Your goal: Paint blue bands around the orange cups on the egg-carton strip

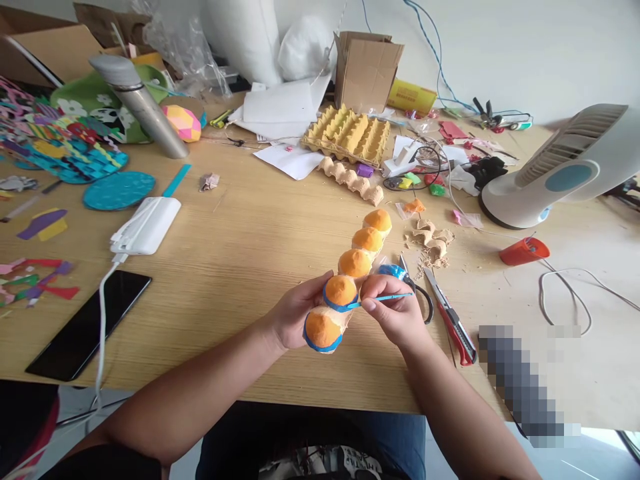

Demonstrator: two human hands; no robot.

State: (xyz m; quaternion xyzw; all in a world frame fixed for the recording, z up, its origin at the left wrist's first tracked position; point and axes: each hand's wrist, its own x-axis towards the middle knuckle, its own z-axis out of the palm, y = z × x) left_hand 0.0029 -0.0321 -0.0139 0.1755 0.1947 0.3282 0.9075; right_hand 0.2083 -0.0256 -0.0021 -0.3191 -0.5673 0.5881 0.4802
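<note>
While a strip of five orange-topped carton cups [355, 264] is grasped by the left hand [295, 311] at the frame's centre, a thin blue tool [399, 297] is pinched in the right hand [400, 317], its tip set at a blue band on the second-lowest cup. A slim item is held in the red cup [517, 254] at right. At upper centre, the contents of the cardboard box [367, 77] are hidden.

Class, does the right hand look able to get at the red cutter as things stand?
Probably yes: the red cutter lies close to the right hand, with nothing on top of it. That hand's grip holds the blue stick, though, which would likely need putting down first.
</note>
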